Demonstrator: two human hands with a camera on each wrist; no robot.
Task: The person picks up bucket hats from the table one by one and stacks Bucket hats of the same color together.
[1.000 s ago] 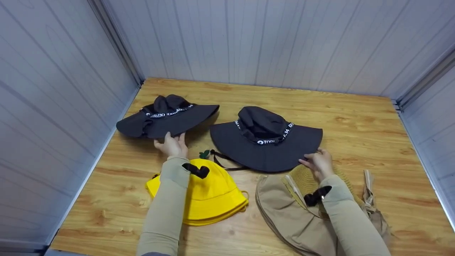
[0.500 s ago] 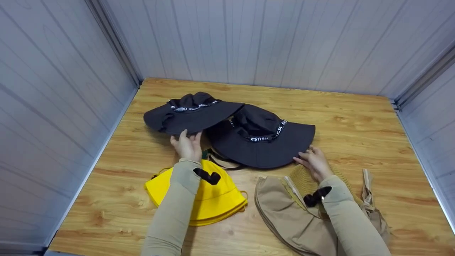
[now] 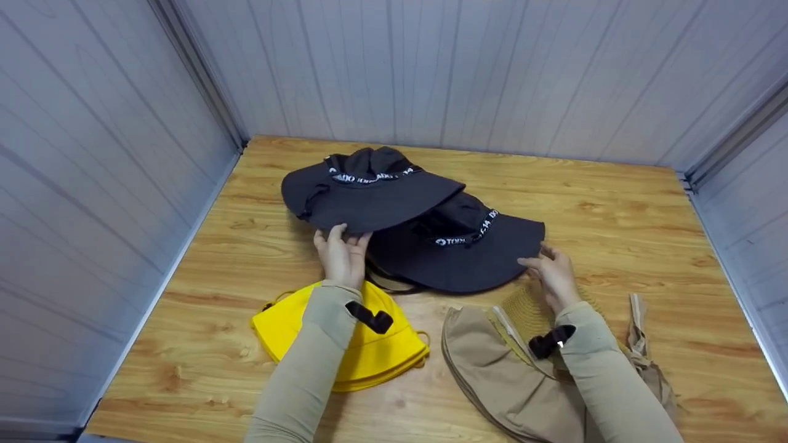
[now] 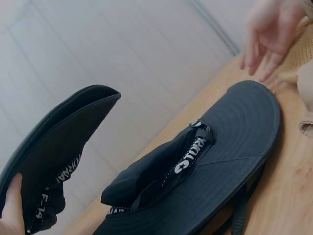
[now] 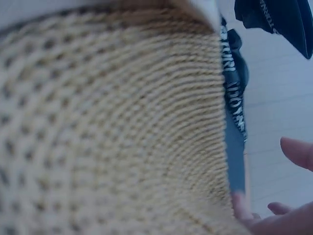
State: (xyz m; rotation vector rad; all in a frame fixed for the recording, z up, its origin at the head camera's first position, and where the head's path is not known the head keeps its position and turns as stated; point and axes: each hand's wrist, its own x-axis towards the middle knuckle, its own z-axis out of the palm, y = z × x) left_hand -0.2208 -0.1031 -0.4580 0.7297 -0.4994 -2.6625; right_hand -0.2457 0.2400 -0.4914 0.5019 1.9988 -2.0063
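Observation:
A dark wide-brimmed sun hat (image 3: 369, 197) with a white-lettered band is held up by my left hand (image 3: 343, 257), which pinches its front brim between thumb and fingers. Its right side overlaps, in the head view, a second dark sun hat (image 3: 468, 264) of the same kind that lies on the table. In the left wrist view, the lying hat (image 4: 230, 142) shows its crown slumped and a strap under its brim. My right hand (image 3: 552, 274) is at that hat's right brim edge, fingers loosely extended; whether they touch it is unclear.
Yellow bucket hats (image 3: 369, 363), stacked, lie at front left, under my left forearm. At front right, a beige hat (image 3: 511, 369) with a woven straw part (image 3: 523, 307) and fabric ties (image 3: 640, 344) lies below my right forearm. Pale panel walls (image 3: 394, 74) enclose the wooden table (image 3: 615, 215).
My left hand has carried its dark hat rightward from the left side until it overlaps the other one. The lying hat shifted slightly left; my right hand stayed near its brim.

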